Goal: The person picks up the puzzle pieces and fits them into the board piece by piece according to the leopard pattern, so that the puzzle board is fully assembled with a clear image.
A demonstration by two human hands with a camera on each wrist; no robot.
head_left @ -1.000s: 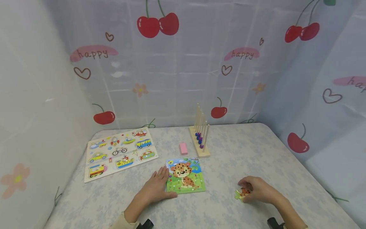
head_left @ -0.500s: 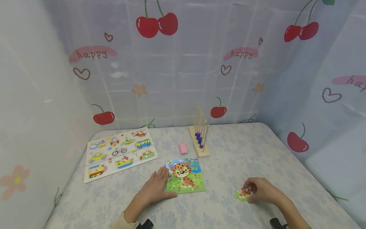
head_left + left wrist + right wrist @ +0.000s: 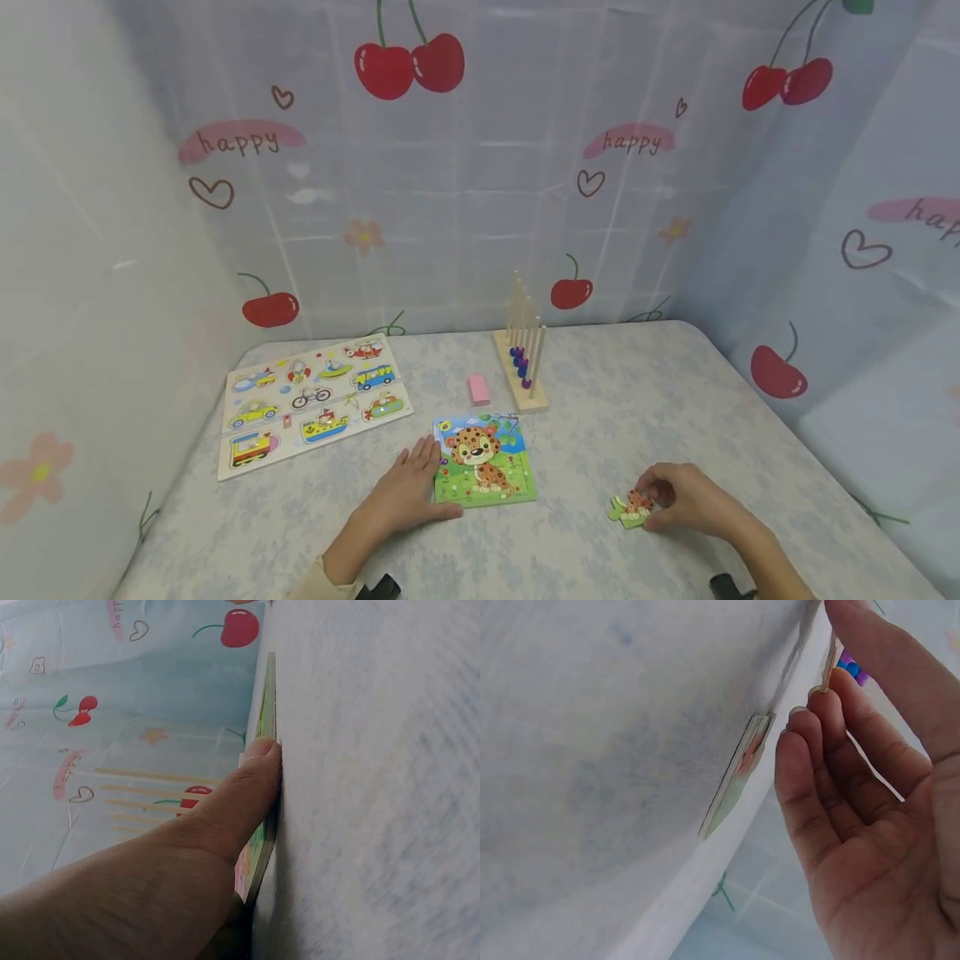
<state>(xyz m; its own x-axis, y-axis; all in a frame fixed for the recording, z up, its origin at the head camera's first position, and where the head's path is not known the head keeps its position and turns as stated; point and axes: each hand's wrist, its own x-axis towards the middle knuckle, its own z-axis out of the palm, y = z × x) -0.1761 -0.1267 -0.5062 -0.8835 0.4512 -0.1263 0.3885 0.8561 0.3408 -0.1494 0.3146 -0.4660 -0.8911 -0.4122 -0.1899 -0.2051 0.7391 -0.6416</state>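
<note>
My left hand point(image 3: 403, 497) lies flat with straight fingers along the left side of a square leopard jigsaw puzzle point(image 3: 483, 461); the thumb stretches along its near edge. In the left wrist view, that thumb point(image 3: 244, 787) rests against the puzzle's edge point(image 3: 271, 697). To the right, my right hand point(image 3: 686, 500) pinches a small leopard-and-green puzzle piece point(image 3: 632, 509) between thumb and fingertips. The right wrist view shows the thin edge of this piece point(image 3: 829, 664) at the fingertips. Another puzzle piece point(image 3: 739, 776) lies on the table below the hand, hidden in the head view.
A vehicle peg puzzle board point(image 3: 318, 404) lies at the back left. Behind the leopard puzzle are a pink block point(image 3: 478, 389) and a wooden peg stand point(image 3: 521, 358) with purple and blue beads. A cherry-print curtain point(image 3: 480, 208) encloses the table.
My right hand's fingertips have drawn back to the right, showing more of the puzzle piece, then shifted slightly left with it. My left hand stays at the leopard puzzle.
</note>
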